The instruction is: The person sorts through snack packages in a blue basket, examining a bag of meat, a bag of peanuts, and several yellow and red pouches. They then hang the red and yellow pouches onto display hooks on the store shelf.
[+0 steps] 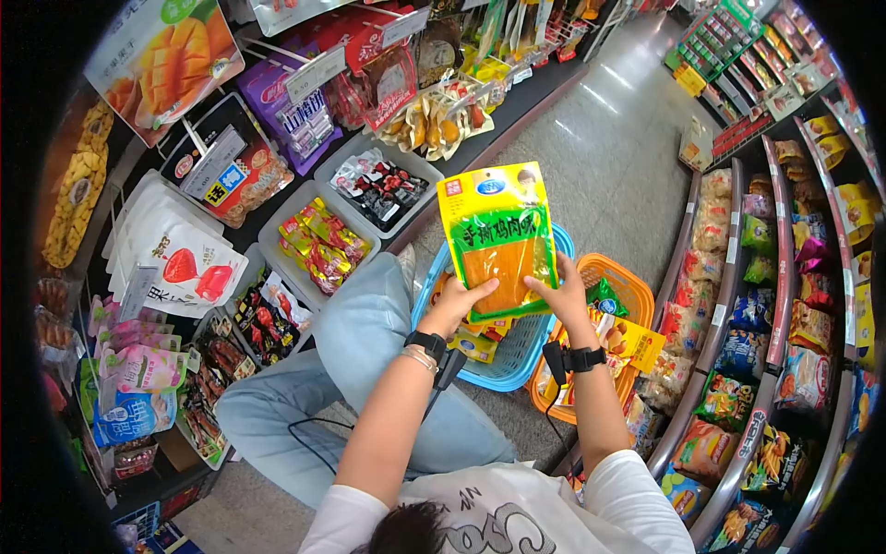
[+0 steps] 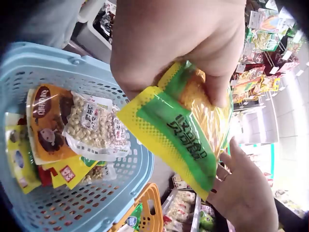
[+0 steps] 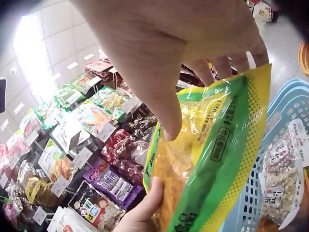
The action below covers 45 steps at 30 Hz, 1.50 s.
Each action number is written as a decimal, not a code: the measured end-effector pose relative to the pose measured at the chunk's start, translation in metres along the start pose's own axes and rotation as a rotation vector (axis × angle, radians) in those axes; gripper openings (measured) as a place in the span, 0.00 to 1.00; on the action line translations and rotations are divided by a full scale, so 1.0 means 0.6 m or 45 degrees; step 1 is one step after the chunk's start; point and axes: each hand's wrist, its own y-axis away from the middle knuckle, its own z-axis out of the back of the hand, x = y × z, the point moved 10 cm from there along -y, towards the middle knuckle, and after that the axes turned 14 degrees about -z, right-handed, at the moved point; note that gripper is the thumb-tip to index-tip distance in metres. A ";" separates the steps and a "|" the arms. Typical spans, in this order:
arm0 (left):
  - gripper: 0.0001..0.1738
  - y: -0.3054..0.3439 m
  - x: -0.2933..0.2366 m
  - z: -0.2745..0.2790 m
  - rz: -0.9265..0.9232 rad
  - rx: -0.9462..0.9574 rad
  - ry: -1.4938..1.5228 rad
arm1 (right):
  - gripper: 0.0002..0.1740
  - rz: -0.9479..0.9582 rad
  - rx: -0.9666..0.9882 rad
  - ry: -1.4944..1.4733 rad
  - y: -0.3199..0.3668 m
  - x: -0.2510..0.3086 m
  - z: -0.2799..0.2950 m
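Observation:
Both hands hold up a yellow and green snack bag (image 1: 498,231), its see-through window showing an orange-brown slab. On its lower left edge, the left hand (image 1: 452,305) grips with the thumb over the front. The right hand (image 1: 565,297) pinches the opposite edge, its thumb (image 3: 169,123) pressed on the front in the right wrist view. Below the bag stands a light blue basket (image 1: 503,376). Inside it, the left wrist view shows a clear bag of pale, round pieces (image 2: 87,121), a brown packet (image 2: 48,123) and yellow packets (image 2: 72,171).
An orange basket (image 1: 648,291) with packets stands right beside the blue one. Shelves with hanging snacks and grey bins (image 1: 420,175) line the left; shelves of bagged snacks (image 1: 738,351) curve along the right. The person's bent legs (image 1: 360,323) are close to the bins.

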 end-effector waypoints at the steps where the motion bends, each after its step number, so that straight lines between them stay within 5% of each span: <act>1: 0.23 -0.002 -0.001 -0.002 -0.027 -0.002 0.007 | 0.31 -0.101 0.223 -0.180 -0.012 -0.028 -0.028; 4: 0.23 0.000 -0.001 -0.002 0.005 0.009 0.025 | 0.26 -0.351 0.383 -0.273 -0.003 -0.055 -0.047; 11: 0.18 0.012 0.107 0.099 0.264 -0.327 -0.190 | 0.13 -0.348 0.324 -0.300 -0.002 -0.192 -0.113; 15: 0.13 0.018 0.142 0.186 0.328 -0.412 -0.841 | 0.15 -0.438 0.430 0.029 0.029 -0.275 -0.197; 18: 0.17 0.033 0.085 0.184 0.440 -0.394 -1.354 | 0.17 -0.617 0.541 0.025 0.056 -0.311 -0.256; 20: 0.23 0.040 0.068 0.172 0.539 -0.276 -1.480 | 0.19 -0.676 0.566 0.233 0.071 -0.278 -0.258; 22: 0.23 0.038 0.063 0.172 0.543 -0.205 -1.608 | 0.23 -0.832 0.670 0.062 0.082 -0.311 -0.288; 29: 0.27 0.036 0.189 0.218 0.685 -0.025 -1.409 | 0.30 -1.338 0.720 -0.236 0.125 -0.360 -0.308; 38: 0.31 0.046 0.188 0.200 0.854 -0.054 -1.475 | 0.23 -1.342 0.752 -0.461 0.124 -0.358 -0.308; 44: 0.26 0.039 0.131 0.177 0.774 -0.179 -1.465 | 0.16 -1.414 0.724 -0.591 0.095 -0.506 -0.346; 45: 0.26 0.022 0.147 0.182 0.698 -0.025 -1.652 | 0.17 -1.437 0.734 -0.602 0.095 -0.518 -0.343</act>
